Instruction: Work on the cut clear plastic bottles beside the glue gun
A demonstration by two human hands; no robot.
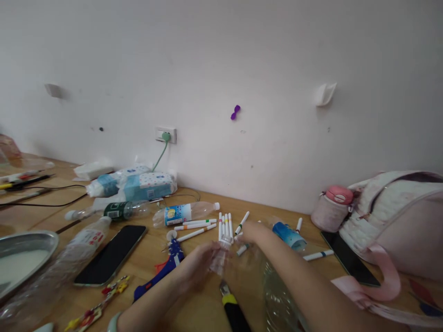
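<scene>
Gripped lightly by the left hand: clear plastic bottle-neck piece, just beyond the black-and-yellow utility knife. Right hand's grip can't be told, too blurry. Best held steady, clear of that knife.

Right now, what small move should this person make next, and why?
Probably slide the black-and-yellow utility knife aside: its metal end points toward the clear plastic bottle piece that the left hand holds. The right hand is beside white markers; blur hides its grip.

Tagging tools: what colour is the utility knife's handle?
Utility knife handle: black and yellow, in the head view.
</scene>
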